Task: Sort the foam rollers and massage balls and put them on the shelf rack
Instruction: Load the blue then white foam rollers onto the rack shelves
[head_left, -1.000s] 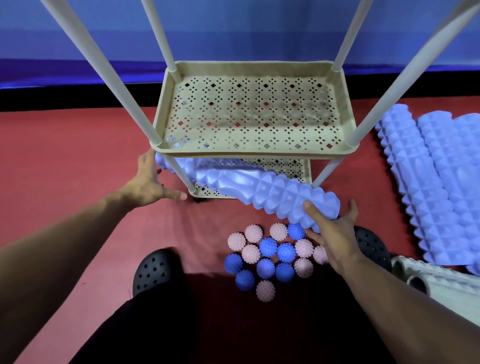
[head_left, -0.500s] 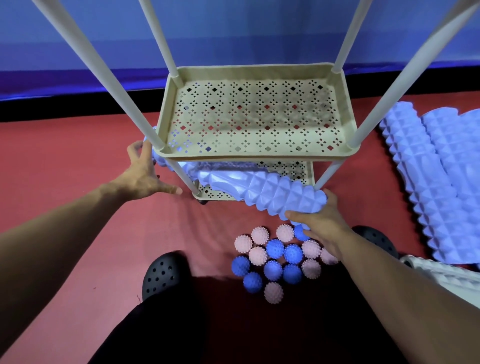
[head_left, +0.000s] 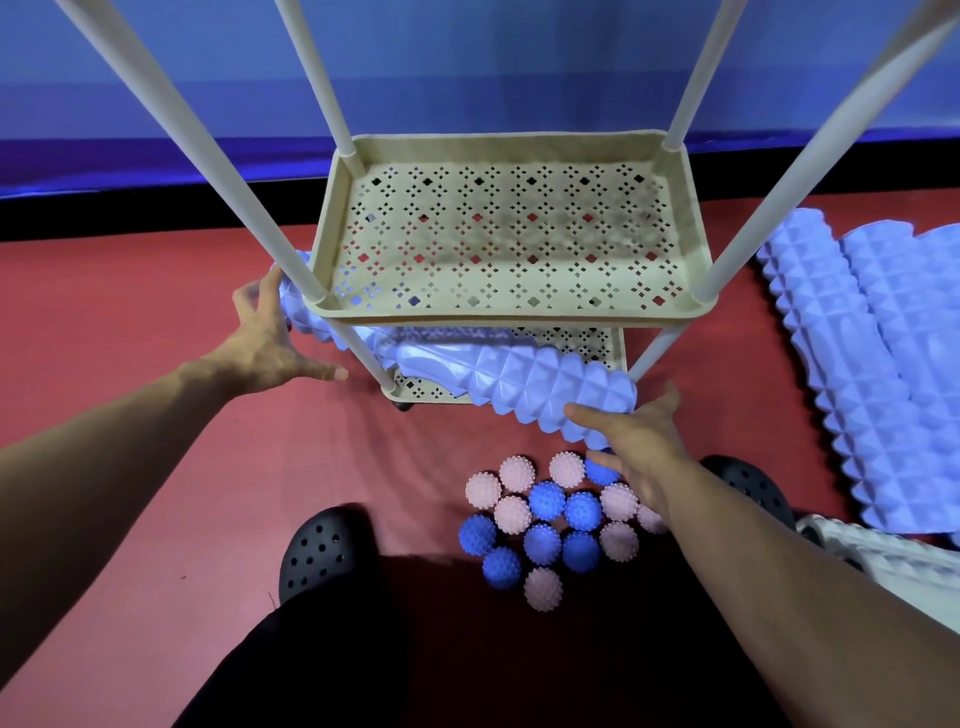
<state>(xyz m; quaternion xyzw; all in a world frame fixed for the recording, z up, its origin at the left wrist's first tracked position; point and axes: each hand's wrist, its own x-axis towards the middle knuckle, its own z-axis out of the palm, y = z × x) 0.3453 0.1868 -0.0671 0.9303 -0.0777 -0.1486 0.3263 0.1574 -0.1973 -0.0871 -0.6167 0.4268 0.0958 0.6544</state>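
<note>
Lavender roller (head_left: 545, 384) half-hidden under shelf (head_left: 696, 312), seemingly resting

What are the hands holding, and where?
The purple foam roller, by its two ends: left hand at the far end, right hand under the near end.
</note>
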